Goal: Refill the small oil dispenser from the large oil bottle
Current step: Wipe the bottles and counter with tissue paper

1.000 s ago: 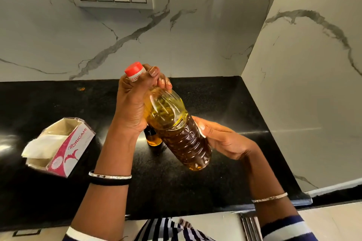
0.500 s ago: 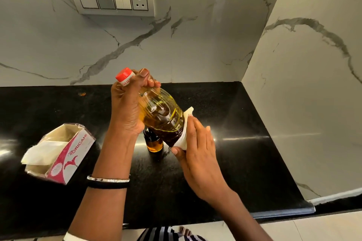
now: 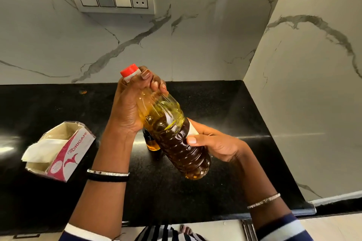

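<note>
Above the black desk (image 3: 58, 107), the capped large oil bottle (image 3: 176, 141) hung tilted. The left hand (image 3: 128, 109) wrapped its fingers (image 3: 150, 82) round the neck; the right hand (image 3: 219, 144) gripped the body over a white tissue (image 3: 193, 130). The small oil dispenser (image 3: 152, 144) stood on the desk beneath.

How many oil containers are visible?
2: the large oil bottle, held tilted above the countertop; the small oil dispenser standing on it behind the bottle, partly hidden.
</note>
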